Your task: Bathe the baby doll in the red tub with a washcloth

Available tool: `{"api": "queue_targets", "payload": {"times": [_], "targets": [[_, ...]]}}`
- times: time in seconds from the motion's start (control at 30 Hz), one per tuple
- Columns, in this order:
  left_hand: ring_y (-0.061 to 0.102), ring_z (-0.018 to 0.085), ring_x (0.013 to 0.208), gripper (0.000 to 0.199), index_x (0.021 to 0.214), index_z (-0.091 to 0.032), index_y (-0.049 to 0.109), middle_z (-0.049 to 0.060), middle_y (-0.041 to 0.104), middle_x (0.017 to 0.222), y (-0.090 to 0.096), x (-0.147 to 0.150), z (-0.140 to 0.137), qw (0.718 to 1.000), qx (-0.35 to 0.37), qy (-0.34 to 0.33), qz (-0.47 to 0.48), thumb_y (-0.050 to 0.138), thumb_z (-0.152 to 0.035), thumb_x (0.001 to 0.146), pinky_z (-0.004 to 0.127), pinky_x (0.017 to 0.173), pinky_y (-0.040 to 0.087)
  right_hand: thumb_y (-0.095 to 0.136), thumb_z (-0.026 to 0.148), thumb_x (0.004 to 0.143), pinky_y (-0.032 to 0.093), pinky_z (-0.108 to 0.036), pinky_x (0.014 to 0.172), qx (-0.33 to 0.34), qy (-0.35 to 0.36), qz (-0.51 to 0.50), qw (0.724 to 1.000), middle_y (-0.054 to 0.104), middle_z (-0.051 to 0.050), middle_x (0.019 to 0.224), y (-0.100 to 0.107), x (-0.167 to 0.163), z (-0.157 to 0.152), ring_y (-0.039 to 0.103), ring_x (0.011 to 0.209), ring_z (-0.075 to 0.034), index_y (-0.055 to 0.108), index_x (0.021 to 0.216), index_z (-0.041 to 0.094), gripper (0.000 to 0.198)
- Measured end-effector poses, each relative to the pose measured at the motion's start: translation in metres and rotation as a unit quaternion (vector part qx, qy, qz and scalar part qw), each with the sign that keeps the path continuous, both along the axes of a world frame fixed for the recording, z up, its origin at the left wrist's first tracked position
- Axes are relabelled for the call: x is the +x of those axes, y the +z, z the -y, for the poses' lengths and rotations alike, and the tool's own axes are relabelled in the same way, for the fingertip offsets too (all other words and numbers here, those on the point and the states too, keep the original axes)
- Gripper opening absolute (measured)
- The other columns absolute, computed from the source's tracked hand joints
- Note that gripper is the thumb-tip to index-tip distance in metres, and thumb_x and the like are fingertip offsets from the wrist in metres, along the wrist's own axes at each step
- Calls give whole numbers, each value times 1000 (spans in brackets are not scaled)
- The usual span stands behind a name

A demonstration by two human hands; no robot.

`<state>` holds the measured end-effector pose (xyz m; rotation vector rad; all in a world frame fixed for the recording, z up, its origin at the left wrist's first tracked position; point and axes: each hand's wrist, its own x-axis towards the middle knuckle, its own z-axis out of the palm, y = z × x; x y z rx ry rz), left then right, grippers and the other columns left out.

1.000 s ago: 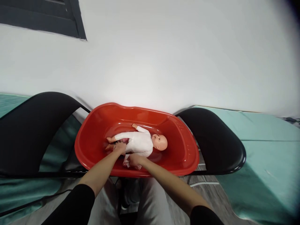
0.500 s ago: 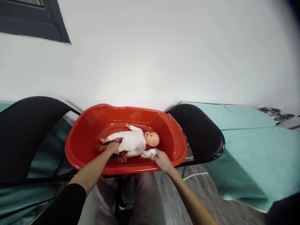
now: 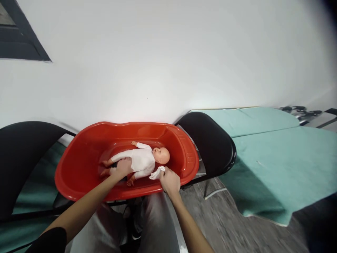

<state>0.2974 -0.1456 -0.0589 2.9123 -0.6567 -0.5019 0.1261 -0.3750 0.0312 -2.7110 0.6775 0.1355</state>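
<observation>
A baby doll in a white bodysuit lies face up in a red baby bathtub. Its bald head points right and its bare feet point left. My left hand is closed at the doll's near thigh; its fingertips are partly hidden. In my right hand, above the tub's near rim, a crumpled white cloth is pinched. The cloth hangs beside the doll's near shoulder, below its head. The doll's near arm stretches toward the rim. A dark patch shows under the doll's legs, too covered to make out.
Black chairs stand on both sides of the tub, one left and one right. A green-covered table extends to the right. Behind the tub rises a white wall. My legs are below the near rim.
The view has shifted, so the tub and doll sit further left. My left hand has moved slightly up the doll's near leg toward the hip. My right hand still holds the cloth.
</observation>
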Motion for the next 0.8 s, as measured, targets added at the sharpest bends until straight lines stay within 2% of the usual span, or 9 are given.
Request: {"api": "queue_targets", "payload": {"times": [0.1, 0.2, 0.3, 0.4, 0.5, 0.6, 0.73, 0.8], "targets": [[35, 43, 156, 93, 164, -16, 41, 22, 38, 168, -2, -15, 29, 995, 48, -81, 17, 80, -32, 81, 45, 127, 31, 42, 31, 106, 39, -27, 73, 1, 3, -1, 1000, 78, -10, 105, -3, -1, 0, 74, 94, -24, 71, 103, 19, 31], [17, 45, 162, 121, 169, -11, 29, 28, 20, 173, -19, -27, 47, 984, 118, -135, 8, 92, -32, 68, 62, 129, 22, 41, 30, 106, 40, -27, 74, 0, 10, -2, 1000, 77, -10, 105, -6, -1, 1, 74, 93, -23, 70, 103, 19, 31], [15, 46, 162, 121, 170, -7, 25, 32, 16, 172, -41, -30, 49, 975, 155, -153, 35, 90, -31, 70, 71, 126, 17, 41, 30, 106, 41, -27, 74, -2, 14, -6, 1000, 77, -11, 106, -7, 0, 1, 73, 92, -22, 70, 105, 19, 31], [21, 46, 160, 109, 169, -7, 27, 31, 22, 172, -56, -27, 46, 973, 142, -163, 81, 81, -21, 75, 71, 125, 19, 42, 30, 106, 40, -27, 73, -2, 17, -8, 1000, 76, -11, 105, -7, 0, 2, 73, 92, -22, 69, 106, 19, 30], [42, 43, 148, 79, 162, -4, 39, 29, 45, 160, -57, -19, 46, 983, 79, -138, 94, 60, -10, 86, 60, 124, 28, 42, 29, 106, 39, -26, 72, 0, 17, -6, 1000, 76, -10, 104, -7, 1, 2, 73, 92, -22, 69, 104, 18, 29], [57, 38, 133, 58, 151, -6, 53, 23, 61, 144, -46, -10, 51, 993, 13, -102, 65, 46, -9, 93, 44, 121, 35, 41, 30, 107, 39, -27, 71, -1, 12, -1, 1000, 77, -10, 104, -8, 0, 2, 73, 90, -22, 69, 104, 19, 30], [61, 38, 128, 52, 144, -12, 58, 18, 67, 139, -24, -7, 57, 998, -60, -29, 16, 53, -16, 92, 38, 115, 41, 42, 31, 107, 39, -27, 71, -1, 1, 11, 1000, 77, -10, 103, -10, -1, 2, 73, 91, -23, 69, 102, 19, 30], [64, 37, 123, 52, 142, -14, 60, 16, 70, 135, -12, -7, 57, 998, -66, -4, -3, 56, -18, 90, 38, 108, 45, 43, 30, 106, 39, -27, 71, 2, -3, 14, 1000, 77, -10, 104, -11, -2, 2, 73, 91, -23, 69, 102, 19, 28]]}}
